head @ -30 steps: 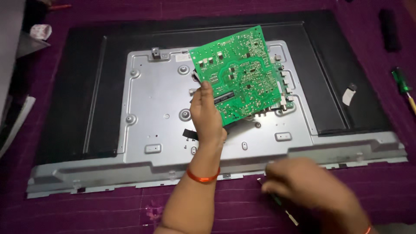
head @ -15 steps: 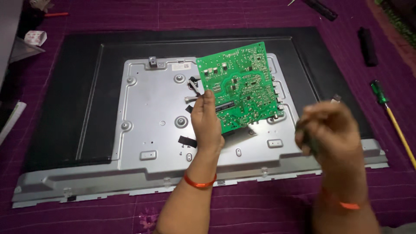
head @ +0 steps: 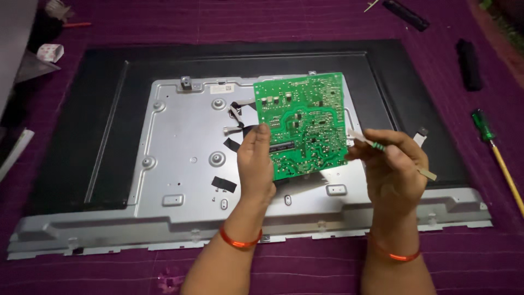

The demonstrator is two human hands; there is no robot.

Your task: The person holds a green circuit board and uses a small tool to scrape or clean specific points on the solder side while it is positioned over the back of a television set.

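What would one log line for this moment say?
left hand: holds green board | right hand: holds thin tool at board edge | below: metal panel

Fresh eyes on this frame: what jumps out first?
The bright green circuit board, held up at centre by the left hand, stands out against the grey metal back plate of a large flat panel lying on purple cloth. Beside it, the right hand grips a thin tool pointed at the board's right edge. A green-handled screwdriver lies at far right.
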